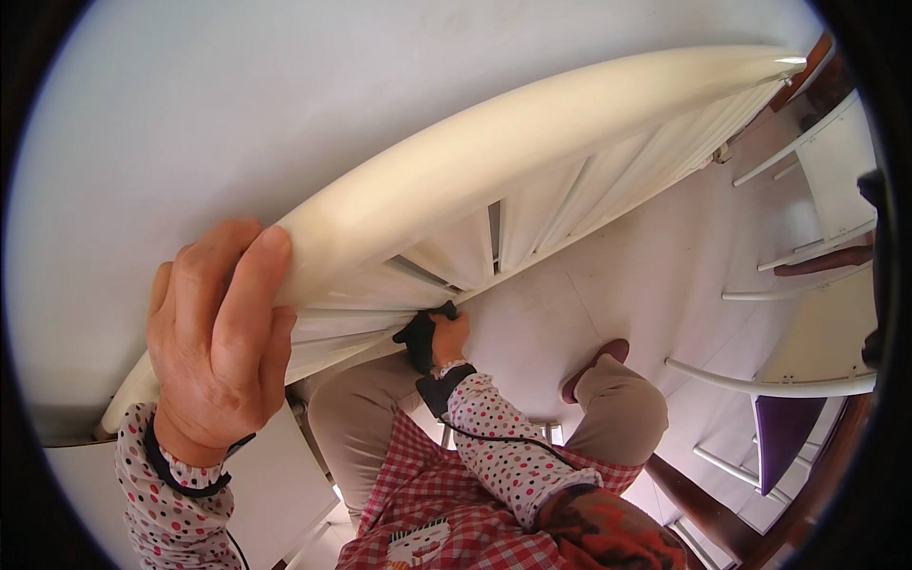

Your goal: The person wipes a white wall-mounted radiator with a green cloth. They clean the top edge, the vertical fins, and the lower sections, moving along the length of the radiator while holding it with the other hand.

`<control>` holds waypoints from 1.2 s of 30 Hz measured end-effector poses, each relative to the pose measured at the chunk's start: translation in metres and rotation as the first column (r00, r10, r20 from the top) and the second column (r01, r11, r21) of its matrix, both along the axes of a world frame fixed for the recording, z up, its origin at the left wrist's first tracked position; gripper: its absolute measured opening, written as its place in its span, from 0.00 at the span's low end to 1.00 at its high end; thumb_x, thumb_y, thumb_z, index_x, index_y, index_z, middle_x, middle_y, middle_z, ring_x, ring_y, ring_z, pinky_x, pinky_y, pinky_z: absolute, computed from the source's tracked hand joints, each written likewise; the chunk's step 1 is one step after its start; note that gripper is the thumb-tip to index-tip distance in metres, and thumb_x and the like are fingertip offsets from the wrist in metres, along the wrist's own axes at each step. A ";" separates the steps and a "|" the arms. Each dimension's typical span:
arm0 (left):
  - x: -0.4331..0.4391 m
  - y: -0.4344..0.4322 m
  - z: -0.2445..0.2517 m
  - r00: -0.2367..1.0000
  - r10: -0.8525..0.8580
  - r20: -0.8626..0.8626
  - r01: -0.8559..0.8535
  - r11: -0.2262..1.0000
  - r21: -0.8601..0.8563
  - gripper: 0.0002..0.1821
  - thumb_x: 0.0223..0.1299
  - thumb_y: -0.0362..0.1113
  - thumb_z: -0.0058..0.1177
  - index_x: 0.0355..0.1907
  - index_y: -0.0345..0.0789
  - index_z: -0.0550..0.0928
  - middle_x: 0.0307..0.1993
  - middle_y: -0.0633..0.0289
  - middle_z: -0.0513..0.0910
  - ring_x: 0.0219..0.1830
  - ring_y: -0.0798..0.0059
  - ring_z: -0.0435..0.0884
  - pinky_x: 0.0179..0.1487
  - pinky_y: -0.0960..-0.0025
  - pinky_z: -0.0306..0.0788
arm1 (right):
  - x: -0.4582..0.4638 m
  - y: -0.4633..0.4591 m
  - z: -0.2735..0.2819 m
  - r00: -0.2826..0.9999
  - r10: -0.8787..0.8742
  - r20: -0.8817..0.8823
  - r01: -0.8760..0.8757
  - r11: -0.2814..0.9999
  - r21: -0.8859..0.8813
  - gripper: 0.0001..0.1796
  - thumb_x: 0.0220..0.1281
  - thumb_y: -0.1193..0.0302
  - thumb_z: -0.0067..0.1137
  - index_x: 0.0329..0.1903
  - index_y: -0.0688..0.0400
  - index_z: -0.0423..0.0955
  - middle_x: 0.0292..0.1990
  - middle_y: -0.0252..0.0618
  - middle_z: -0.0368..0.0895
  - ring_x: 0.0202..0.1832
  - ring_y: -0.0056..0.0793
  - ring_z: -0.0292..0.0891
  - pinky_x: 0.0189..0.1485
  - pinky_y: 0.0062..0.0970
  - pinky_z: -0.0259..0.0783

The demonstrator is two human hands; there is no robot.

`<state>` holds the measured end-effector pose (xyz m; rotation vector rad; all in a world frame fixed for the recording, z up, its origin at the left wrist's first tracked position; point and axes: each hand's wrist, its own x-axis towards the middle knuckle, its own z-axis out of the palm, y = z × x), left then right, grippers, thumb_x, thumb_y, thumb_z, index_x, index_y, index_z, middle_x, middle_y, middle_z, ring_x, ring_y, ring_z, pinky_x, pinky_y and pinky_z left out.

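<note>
Before me a cream-white column radiator (pixel 513 139) runs along the wall, with a smooth rounded top and vertical slats below. My left hand (pixel 217 328) rests on the left part of that top, fingers spread over the edge, gripping no separate thing. Low down at the slats' bottom edge, my right hand (pixel 449 335) holds a bunched dark green cloth (pixel 420 338). The cloth touches the lower slats. Part of it is hidden behind my fingers and wrist.
White tube-legged chairs (pixel 833 178) stand to the right on the pale tiled floor (pixel 541 335); one has a purple panel (pixel 784 434). A white wall (pixel 214 92) rises behind the radiator. A white flat panel (pixel 271 477) is at lower left, beside my bent knee.
</note>
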<state>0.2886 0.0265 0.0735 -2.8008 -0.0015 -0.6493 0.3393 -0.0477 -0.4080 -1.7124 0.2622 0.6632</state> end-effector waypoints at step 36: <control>-0.102 -0.142 -0.156 0.943 0.249 0.222 0.262 -0.144 -0.954 0.30 0.57 0.39 0.75 0.60 0.33 0.78 0.53 0.55 0.78 0.54 0.59 0.81 0.56 0.61 0.75 | 0.018 -0.125 0.429 0.032 0.681 0.732 -0.911 0.321 -0.259 0.19 0.46 0.77 0.75 0.44 0.64 0.83 0.33 0.38 0.79 0.36 0.29 0.75 0.42 0.28 0.71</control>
